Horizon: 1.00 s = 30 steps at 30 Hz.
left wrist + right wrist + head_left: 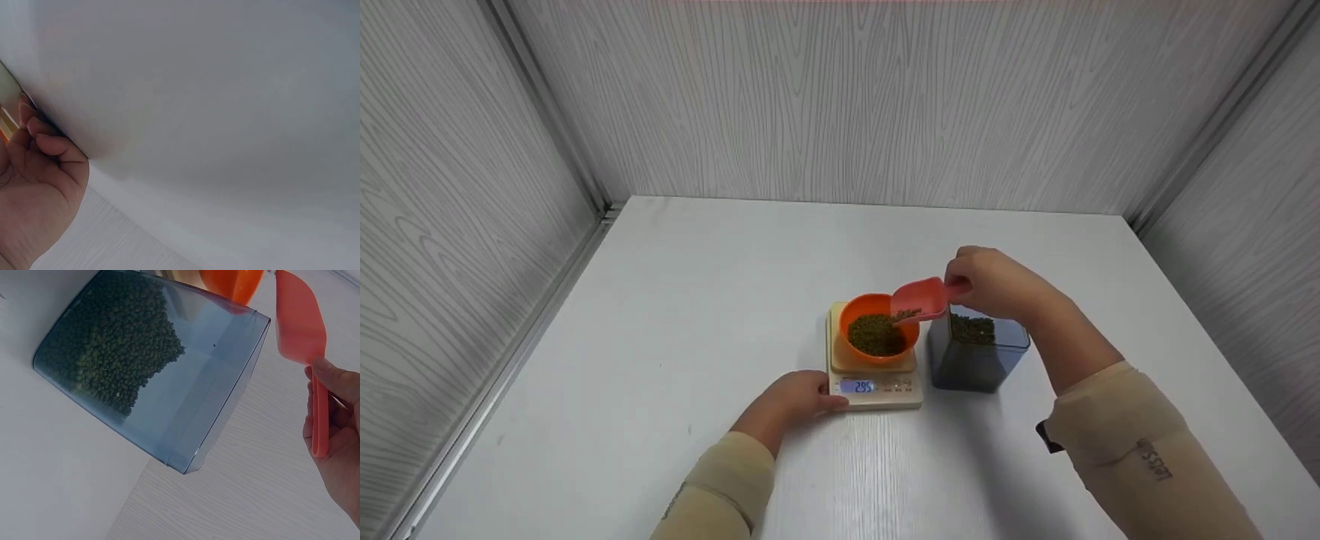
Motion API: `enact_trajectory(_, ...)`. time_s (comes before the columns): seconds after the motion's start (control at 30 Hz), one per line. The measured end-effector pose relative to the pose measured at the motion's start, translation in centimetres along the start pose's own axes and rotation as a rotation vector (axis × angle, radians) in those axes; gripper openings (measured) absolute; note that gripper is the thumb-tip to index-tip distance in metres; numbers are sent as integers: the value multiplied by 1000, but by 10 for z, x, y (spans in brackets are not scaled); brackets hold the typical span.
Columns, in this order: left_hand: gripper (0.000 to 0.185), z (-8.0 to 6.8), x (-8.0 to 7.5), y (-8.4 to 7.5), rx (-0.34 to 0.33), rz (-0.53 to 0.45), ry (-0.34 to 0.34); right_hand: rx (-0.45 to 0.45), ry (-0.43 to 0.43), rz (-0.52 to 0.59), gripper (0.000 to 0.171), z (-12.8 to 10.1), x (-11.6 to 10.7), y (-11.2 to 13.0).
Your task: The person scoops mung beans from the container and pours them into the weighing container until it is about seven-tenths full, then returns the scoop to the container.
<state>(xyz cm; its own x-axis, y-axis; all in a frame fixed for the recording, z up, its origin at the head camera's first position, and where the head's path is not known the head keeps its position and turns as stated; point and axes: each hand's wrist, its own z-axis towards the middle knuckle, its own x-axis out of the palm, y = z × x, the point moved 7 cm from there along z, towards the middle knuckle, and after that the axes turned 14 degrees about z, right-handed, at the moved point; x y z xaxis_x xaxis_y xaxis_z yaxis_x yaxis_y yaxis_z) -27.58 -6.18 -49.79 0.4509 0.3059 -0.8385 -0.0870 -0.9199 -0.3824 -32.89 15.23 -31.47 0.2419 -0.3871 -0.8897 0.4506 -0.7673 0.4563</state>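
Note:
An orange bowl [861,309] of green beans [876,334] sits on a cream kitchen scale [877,391] whose lit display reads 25. My right hand [994,283] pinches the handle of a pink scoop [921,298], tilted over the bowl's right rim with a few beans in it. In the right wrist view the pink scoop [301,320] hangs past the bean container [146,365], its handle between my fingers [329,385]. My left hand [799,396] rests against the scale's front left corner; my curled fingers [48,143] touch its edge.
A clear blue-tinted container [976,349], partly filled with green beans, stands just right of the scale. All of it sits on a white table [660,315] enclosed by pale wood-grain walls [885,105] at the back and both sides.

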Motion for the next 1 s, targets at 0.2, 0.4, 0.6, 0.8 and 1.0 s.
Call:
enact_trajectory(0.2, 30, 0, 0, 0, 11, 13, -12, -38, -9, -24, 9, 1, 2, 6)
enact_trajectory(0.4, 30, 1, 1, 0, -3, 3, -6, -10, -3, -52, 10, 2, 4, 7)
enact_trajectory(0.6, 29, 0, 1, -1, 0, -3, -6, 0, 3, -81, 12, 1, 5, 7)
enact_trajectory(0.8, 29, 1, 1, 0, 5, -3, -6, -7, -15, -67, 14, 0, 4, 4)
enact_trajectory(1.0, 29, 2, 1, 2, 5, -2, -9, -6, -40, 19, 14, -4, -3, -5)
